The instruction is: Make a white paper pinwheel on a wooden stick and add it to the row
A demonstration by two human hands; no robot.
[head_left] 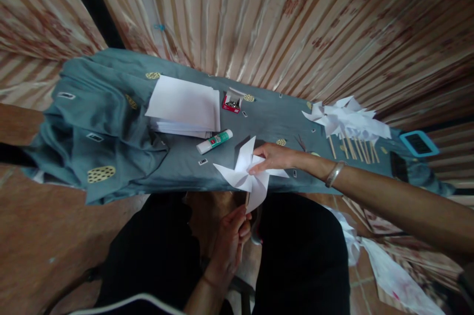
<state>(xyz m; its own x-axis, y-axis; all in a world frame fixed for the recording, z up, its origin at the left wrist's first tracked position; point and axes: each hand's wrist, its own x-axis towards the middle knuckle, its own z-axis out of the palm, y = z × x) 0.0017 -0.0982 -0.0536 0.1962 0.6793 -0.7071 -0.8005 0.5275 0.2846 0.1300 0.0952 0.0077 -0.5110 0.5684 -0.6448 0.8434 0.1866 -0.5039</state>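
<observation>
A white paper pinwheel (242, 164) with folded, pointed blades is held upright at the table's front edge. My left hand (234, 233), below the edge and between the knees, is closed around its thin wooden stick (247, 199). From the right, my right hand (274, 157) reaches over the blades with its fingertips closed on the pinwheel's centre. Whatever lies under those fingertips is hidden. Just behind the pinwheel lies a green and white glue stick (215, 141). A small red box (232, 101) of shiny metal pins or tacks sits farther back.
A stack of white paper (183, 105) lies left on the grey-green cloth (126, 157). Several pinwheels (348, 115) with wooden sticks are piled at right, near a blue-framed object (419, 143) and a dark flat object (399, 165). Pleated curtains (237, 19) hang behind.
</observation>
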